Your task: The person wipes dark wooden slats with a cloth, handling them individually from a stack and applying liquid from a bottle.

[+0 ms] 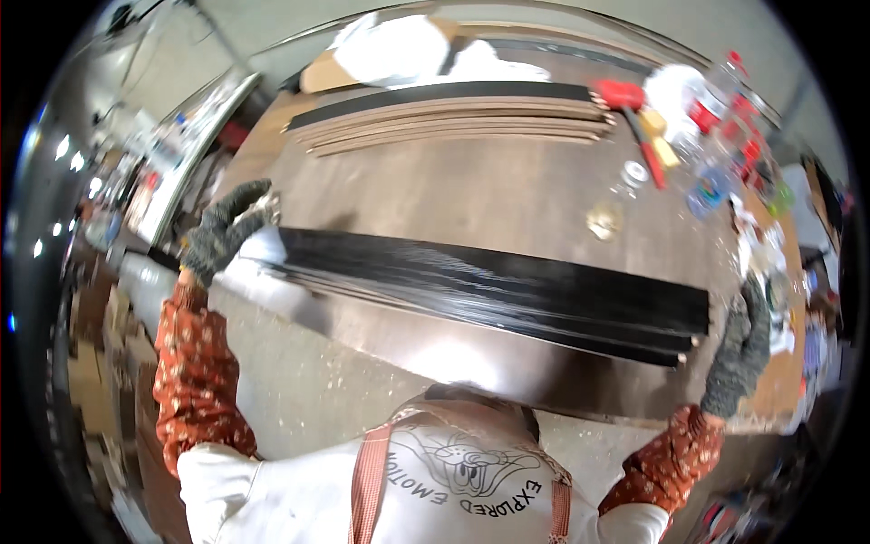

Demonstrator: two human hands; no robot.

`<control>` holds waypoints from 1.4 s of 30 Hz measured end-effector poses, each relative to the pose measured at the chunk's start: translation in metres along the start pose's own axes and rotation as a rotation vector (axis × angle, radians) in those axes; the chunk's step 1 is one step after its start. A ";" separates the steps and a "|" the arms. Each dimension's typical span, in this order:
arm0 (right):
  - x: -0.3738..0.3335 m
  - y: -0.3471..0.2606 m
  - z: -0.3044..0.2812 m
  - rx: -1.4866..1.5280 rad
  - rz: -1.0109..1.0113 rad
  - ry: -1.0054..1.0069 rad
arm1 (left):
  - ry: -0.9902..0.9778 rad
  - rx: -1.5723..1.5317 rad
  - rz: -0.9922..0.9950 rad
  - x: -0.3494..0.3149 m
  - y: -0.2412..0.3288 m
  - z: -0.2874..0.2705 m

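Observation:
A stack of long black boards [507, 281] lies across the near part of the brown table [435, 186], its strips slightly fanned along the near side. At its left end is my left hand [222, 231], in a grey-green knitted glove, with the fingers curled. Something pale shows between those fingers, too blurred to name. Just below hangs a whitish, blurred piece of sheet or cloth [263, 247], touching the boards' end. My right hand [739, 349], gloved alike, is off the boards' right end over the table edge, its fingers stretched out and holding nothing visible.
A second board stack [453, 113], black on top with brown edges, lies farther back. At the right are a red-headed mallet [634, 127], a small jar [632, 177], yellow blocks [660, 136] and plastic bottles [711, 186]. White wrapping [394, 50] lies behind. A cluttered shelf [186, 168] stands left.

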State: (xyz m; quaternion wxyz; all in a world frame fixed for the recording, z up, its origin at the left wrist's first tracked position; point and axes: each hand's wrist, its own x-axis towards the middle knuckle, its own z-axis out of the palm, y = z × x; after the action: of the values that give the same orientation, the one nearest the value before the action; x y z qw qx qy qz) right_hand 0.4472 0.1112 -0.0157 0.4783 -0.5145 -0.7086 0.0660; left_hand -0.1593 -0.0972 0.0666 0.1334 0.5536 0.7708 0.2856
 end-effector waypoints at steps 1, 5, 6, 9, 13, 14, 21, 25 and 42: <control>0.001 0.005 -0.004 -0.134 -0.095 -0.017 | 0.106 0.083 -0.060 -0.006 -0.008 -0.010; -0.007 0.072 -0.028 0.057 0.195 -0.050 | 0.526 -0.178 -0.257 -0.049 -0.144 -0.050; -0.014 0.061 -0.030 -0.122 0.114 -0.046 | 0.590 -0.240 -0.379 -0.060 -0.170 -0.048; -0.021 -0.013 -0.039 -0.254 0.066 -0.058 | 0.699 -0.114 -0.334 -0.063 -0.261 -0.022; -0.024 -0.117 -0.004 0.084 -0.003 -0.426 | 0.530 0.149 -0.200 -0.030 -0.233 0.021; -0.017 -0.131 0.011 0.010 -0.227 -0.485 | 0.532 0.594 -0.060 -0.026 -0.270 0.026; -0.017 -0.180 0.052 -0.453 -0.491 -0.766 | 0.379 -0.210 -0.420 0.062 -0.254 0.072; -0.022 -0.162 0.066 -0.444 -0.551 -0.779 | 0.535 0.039 -0.421 0.017 -0.225 0.040; -0.009 -0.145 0.057 -0.396 -0.410 -0.862 | 1.070 -0.011 -0.303 -0.029 -0.290 -0.006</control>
State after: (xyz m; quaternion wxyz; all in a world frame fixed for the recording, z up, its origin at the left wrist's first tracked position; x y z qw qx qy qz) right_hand 0.3087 0.0600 0.0336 0.0392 -0.3718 -0.9265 0.0416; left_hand -0.3775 -0.1911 -0.1026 -0.2342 0.2136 0.8006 0.5084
